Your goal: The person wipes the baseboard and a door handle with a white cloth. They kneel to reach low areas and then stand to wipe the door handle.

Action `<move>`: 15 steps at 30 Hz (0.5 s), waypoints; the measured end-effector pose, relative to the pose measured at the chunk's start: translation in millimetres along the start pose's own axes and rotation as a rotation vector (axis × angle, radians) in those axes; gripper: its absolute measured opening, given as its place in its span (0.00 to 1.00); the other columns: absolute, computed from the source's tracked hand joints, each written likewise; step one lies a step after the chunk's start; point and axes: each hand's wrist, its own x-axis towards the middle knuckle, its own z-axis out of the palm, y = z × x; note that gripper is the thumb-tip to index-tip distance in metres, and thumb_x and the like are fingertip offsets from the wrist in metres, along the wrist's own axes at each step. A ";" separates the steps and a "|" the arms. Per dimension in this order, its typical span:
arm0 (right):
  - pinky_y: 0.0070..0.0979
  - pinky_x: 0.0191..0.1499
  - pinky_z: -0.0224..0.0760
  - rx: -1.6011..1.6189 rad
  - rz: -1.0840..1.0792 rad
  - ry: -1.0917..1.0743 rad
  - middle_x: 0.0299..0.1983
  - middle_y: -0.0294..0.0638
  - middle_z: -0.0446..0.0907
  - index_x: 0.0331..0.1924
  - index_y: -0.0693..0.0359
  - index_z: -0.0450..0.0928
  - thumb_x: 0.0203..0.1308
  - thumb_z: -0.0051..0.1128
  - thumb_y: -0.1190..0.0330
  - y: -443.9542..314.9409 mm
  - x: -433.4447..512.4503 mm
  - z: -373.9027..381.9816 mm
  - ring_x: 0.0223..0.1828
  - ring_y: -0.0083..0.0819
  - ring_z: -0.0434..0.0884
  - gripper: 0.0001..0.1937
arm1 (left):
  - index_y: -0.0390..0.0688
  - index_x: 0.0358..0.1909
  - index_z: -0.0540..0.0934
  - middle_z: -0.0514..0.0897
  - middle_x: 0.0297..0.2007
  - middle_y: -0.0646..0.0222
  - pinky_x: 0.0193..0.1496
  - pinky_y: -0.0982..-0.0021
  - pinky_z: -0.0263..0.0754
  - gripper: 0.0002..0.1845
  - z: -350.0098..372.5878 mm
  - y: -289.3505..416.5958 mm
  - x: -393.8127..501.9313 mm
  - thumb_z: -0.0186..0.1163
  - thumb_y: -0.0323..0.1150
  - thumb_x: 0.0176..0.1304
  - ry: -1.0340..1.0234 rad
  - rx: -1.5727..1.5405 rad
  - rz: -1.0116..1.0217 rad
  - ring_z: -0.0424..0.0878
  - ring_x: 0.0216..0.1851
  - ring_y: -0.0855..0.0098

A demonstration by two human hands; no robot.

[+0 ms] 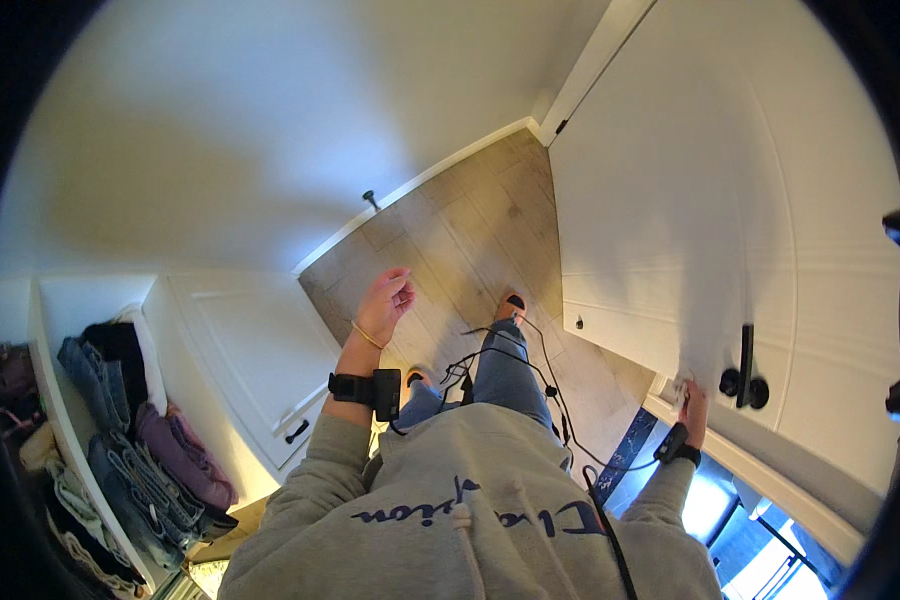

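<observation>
My left hand (390, 304) is raised over the wood-look floor (472, 217), its fingers loosely curled and nothing seen in it. A yellow band circles that wrist, and a black device is strapped to the forearm. Over at the right, my right hand (691, 409) is beside the white door (667, 225), near its edge and left of the black door handle (747, 367). What its fingers hold or touch is too blurred to tell. A black device (672, 442) is strapped to the right wrist, with a cable running from it.
White shelving (94, 491) at the left holds folded jeans (150, 480) and other clothes. Beside it stands a white cabinet door (251, 352). A doorstop (371, 199) sticks out from the wall's baseboard (420, 180). Black cables (551, 390) hang around my legs.
</observation>
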 end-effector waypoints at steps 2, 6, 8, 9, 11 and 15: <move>0.17 0.22 0.63 -0.013 0.037 0.046 0.21 0.31 0.71 0.28 0.62 0.74 0.46 0.55 0.70 -11.7 21.9 -11.3 0.20 0.21 0.70 0.06 | 0.44 0.41 0.71 0.75 0.26 0.73 0.37 0.77 0.69 0.10 26.3 -1.1 31.7 0.51 0.30 0.56 0.044 0.025 -0.023 0.73 0.29 0.78; 0.19 0.18 0.63 -0.080 0.169 0.051 0.19 0.32 0.71 0.25 0.62 0.74 0.48 0.52 0.66 -36.3 54.2 -44.3 0.17 0.22 0.71 0.07 | 0.43 0.40 0.71 0.74 0.26 0.72 0.37 0.76 0.69 0.09 77.8 -12.4 87.2 0.50 0.30 0.57 0.021 0.040 -0.035 0.72 0.30 0.78; 0.20 0.17 0.62 -0.135 0.325 -0.089 0.18 0.32 0.70 0.25 0.61 0.74 0.49 0.50 0.64 -39.3 69.6 -50.1 0.16 0.22 0.69 0.09 | 0.43 0.40 0.71 0.75 0.26 0.72 0.37 0.76 0.69 0.09 95.3 -16.1 107.3 0.50 0.30 0.56 -0.006 0.020 -0.028 0.73 0.29 0.78; 0.20 0.16 0.61 -0.149 0.406 -0.103 0.18 0.32 0.70 0.25 0.61 0.74 0.50 0.50 0.63 -38.8 78.1 -46.7 0.15 0.21 0.68 0.09 | 0.43 0.40 0.72 0.75 0.26 0.72 0.37 0.76 0.70 0.09 101.6 -16.3 117.8 0.50 0.30 0.57 0.032 0.024 -0.060 0.73 0.29 0.78; 0.18 0.15 0.58 -0.532 0.561 -0.224 0.16 0.31 0.68 0.25 0.61 0.73 0.51 0.49 0.63 -30.2 99.5 -17.2 0.13 0.20 0.65 0.10 | 0.42 0.40 0.72 0.76 0.26 0.71 0.37 0.76 0.70 0.09 110.4 -15.2 141.3 0.50 0.30 0.57 0.049 0.017 -0.103 0.73 0.29 0.77; 0.15 0.17 0.56 -0.527 0.387 -0.405 0.17 0.30 0.68 0.31 0.63 0.73 0.51 0.52 0.67 -16.4 162.0 113.1 0.15 0.18 0.65 0.08 | 0.42 0.39 0.72 0.75 0.26 0.71 0.37 0.75 0.70 0.09 115.8 -13.8 208.0 0.50 0.30 0.57 0.009 -0.021 -0.097 0.73 0.29 0.77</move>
